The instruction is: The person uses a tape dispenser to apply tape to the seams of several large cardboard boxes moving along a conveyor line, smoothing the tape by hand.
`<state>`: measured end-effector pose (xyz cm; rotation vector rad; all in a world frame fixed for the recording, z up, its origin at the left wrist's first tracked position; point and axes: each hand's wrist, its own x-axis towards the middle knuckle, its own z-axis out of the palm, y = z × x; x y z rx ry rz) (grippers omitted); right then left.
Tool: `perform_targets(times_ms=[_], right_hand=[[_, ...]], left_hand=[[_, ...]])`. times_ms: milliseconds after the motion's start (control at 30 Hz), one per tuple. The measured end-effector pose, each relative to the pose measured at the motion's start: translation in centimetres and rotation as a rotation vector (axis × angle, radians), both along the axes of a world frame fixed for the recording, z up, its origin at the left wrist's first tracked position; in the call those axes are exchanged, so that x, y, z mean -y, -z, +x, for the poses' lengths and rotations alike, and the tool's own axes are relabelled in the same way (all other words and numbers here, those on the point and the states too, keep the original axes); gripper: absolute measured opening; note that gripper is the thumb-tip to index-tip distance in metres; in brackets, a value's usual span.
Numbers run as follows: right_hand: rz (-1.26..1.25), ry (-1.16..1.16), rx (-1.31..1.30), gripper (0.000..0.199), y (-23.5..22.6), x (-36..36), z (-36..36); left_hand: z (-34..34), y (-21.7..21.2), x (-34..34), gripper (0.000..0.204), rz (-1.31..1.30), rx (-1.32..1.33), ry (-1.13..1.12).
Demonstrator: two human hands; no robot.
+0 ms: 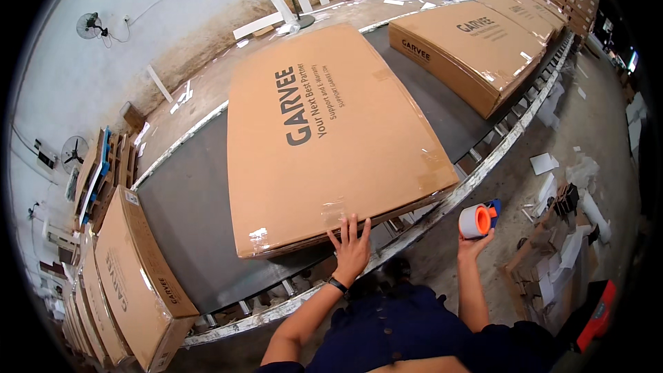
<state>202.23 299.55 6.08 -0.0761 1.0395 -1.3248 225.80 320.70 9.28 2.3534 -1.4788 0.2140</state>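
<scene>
A large flat cardboard box [345,159] lies on the dark conveyor belt [183,200] in front of me, its near edge overhanging the belt's side. My left hand [352,254] rests on that near edge with its fingers spread, beside a strip of clear tape. Off to the right, past the conveyor's rail, my right hand [475,245] grips a tape dispenser [478,222] with an orange core, a pale roll and a blue part. Shiny clear tape also shows at the box's near left corner.
More cardboard boxes [476,45] lie along the belt at the far right. Several boxes [131,276] stand on edge at the left. A metal rail [497,152] borders the belt. Scraps and cardboard [552,255] litter the floor at right. Fans [90,25] stand or hang by the wall.
</scene>
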Motion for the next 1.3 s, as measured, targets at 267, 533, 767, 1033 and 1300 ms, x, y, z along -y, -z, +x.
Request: perform_targets(times_ms=[267, 533, 767, 1033, 1300], right_hand=[[-0.260, -0.219, -0.017, 0.060, -2.0, 0.3, -1.7], [-0.542, -0.290, -0.066, 0.053, -7.4, 14.4, -6.1], [-0.598, -1.526, -0.458, 0.064, -7.2, 21.0, 0.8], [-0.424, -1.557, -0.418, 0.059, -9.6, 21.3, 0.4], [-0.515, -0.831, -0.742, 0.059, -9.8, -0.9, -1.4]], left_hand=[[-0.6, -1.2, 1.5, 0.044, -0.058, 0.057, -0.030], [2.6, -6.2, 7.7, 0.091, 0.114, -0.049, 0.115], [3.6, -5.5, 10.3, 0.100, 0.357, 0.078, 0.203], [2.5, -5.9, 11.6, 0.097, 0.430, 0.043, 0.217], [3.9, -6.0, 10.9, 0.094, 0.397, 0.062, 0.219]])
